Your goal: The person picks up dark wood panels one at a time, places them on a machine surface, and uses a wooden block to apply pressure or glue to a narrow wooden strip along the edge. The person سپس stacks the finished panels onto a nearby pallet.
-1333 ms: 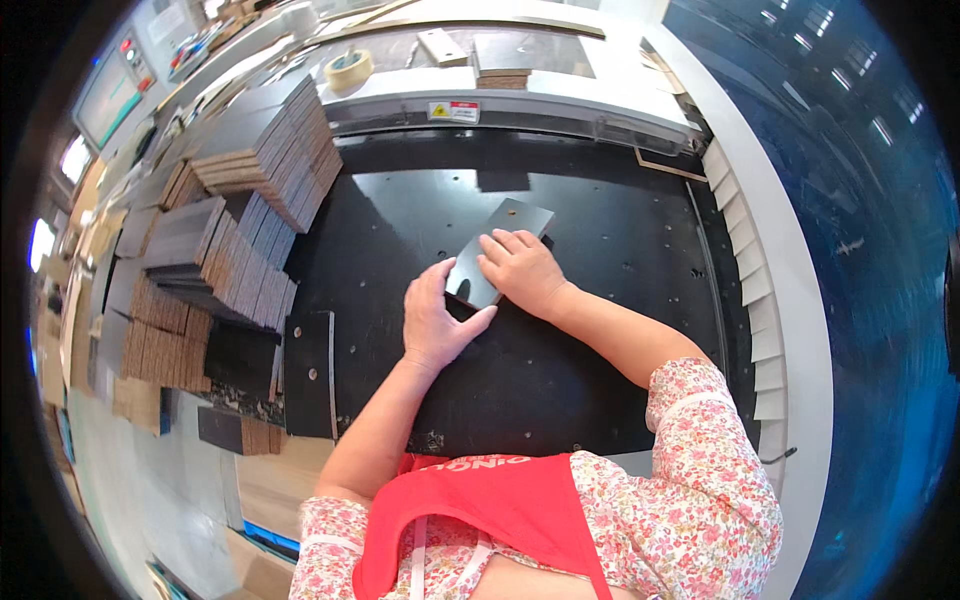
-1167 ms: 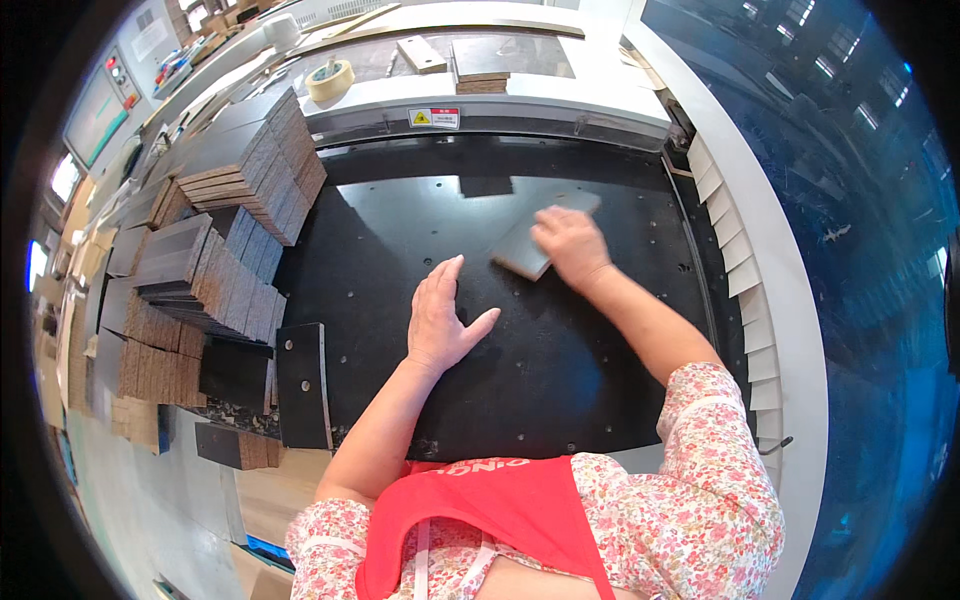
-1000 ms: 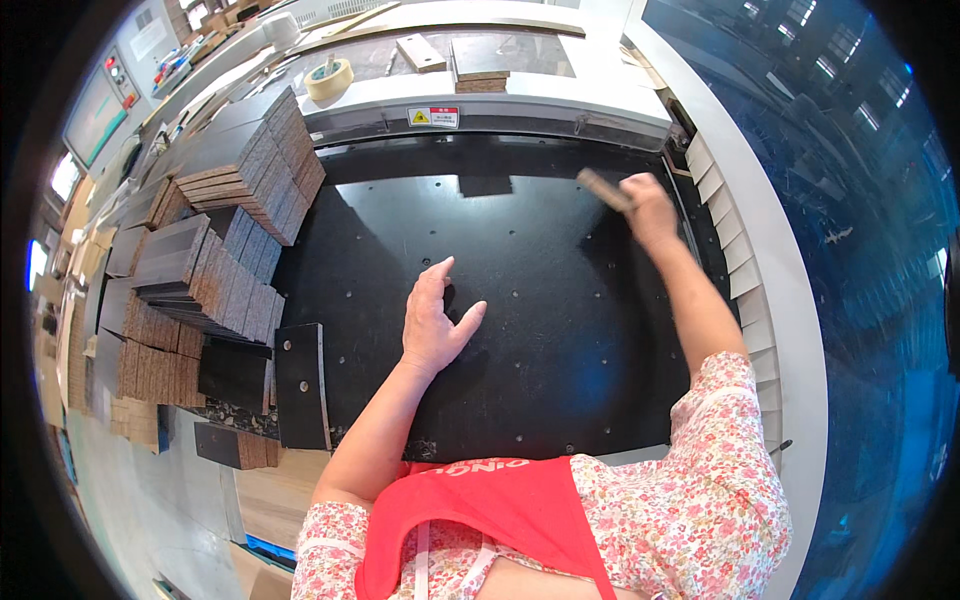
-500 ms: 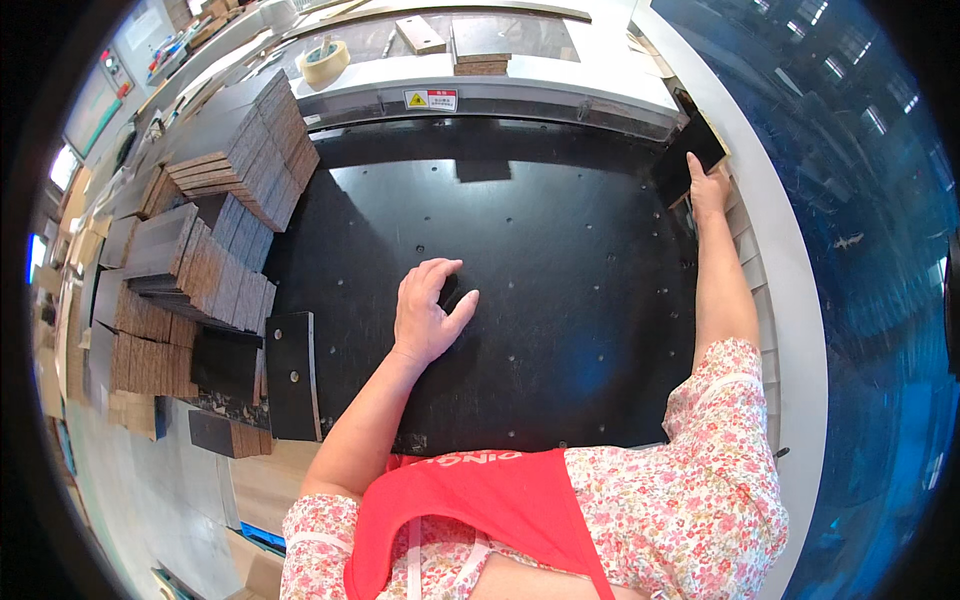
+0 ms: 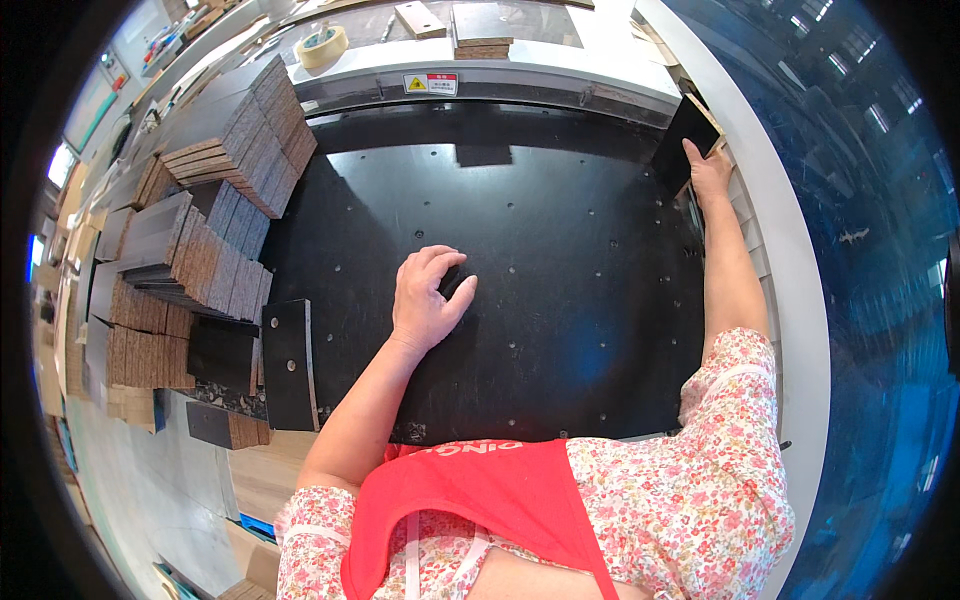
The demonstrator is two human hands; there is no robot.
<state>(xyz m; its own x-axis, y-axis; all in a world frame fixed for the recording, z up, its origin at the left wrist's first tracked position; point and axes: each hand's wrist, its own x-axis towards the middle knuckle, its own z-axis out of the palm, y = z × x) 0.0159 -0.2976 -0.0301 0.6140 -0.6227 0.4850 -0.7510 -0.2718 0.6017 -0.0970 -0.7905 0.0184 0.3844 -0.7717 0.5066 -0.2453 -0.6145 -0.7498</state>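
Note:
At the far right edge of a black work surface (image 5: 520, 290), my right hand (image 5: 711, 172) is closed on a small dark board (image 5: 688, 138) with a pale cut edge. The thumb lies on its dark face, and the other fingers are hidden behind it. My left hand (image 5: 431, 297) hovers over or rests on the middle of the surface, which I cannot tell. Its fingers are loosely curved, thumb apart, holding nothing. To its left, a dark board with two holes (image 5: 289, 365) lies near the surface's left edge.
Stacks of grey-faced chipboard pieces (image 5: 240, 130) line the left side. A white ledge at the back carries a tape roll (image 5: 321, 46), a small stack of boards (image 5: 480, 32) and a light piece with holes (image 5: 420, 19). A pale curved rim (image 5: 800, 300) borders the right.
My right hand and the dark board have shifted only slightly, at the far right edge. My left hand keeps nearly the same pose and place. The whole view has tilted a little.

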